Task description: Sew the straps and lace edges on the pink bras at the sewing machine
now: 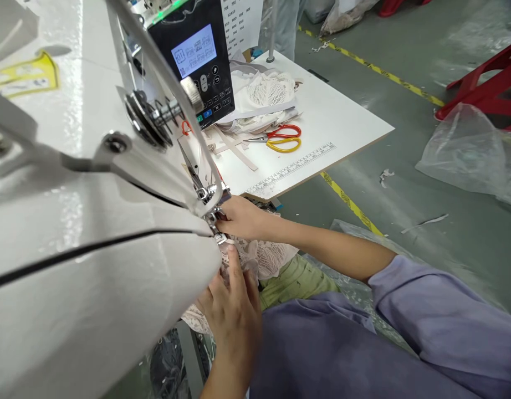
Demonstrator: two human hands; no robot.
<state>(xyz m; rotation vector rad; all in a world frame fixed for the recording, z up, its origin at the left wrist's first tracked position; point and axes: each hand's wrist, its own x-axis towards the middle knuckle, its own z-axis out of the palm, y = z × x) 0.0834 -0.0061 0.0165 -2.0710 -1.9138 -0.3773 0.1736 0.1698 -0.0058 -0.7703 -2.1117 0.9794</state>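
Pale pink lace fabric (274, 257) lies under the presser foot (220, 238) of a white sewing machine (126, 288) and hangs down toward my lap. My left hand (234, 310) rests on the near side of the lace, fingers stretched out, the index fingertip close to the presser foot. Behind the needle area, my right hand (245, 217) is closed at the far edge of the lace, its fingers curled and partly hidden by the machine head. More lace shows below the machine arm, left of my left hand.
On the white table (355, 124) are scissors (284, 138) with red and yellow handles, a pile of white lace pieces (272, 91) and a printed ruler scale. A control panel (193, 61) stands behind the needle. Red stools (488, 83) and plastic bags (467, 149) are on the floor.
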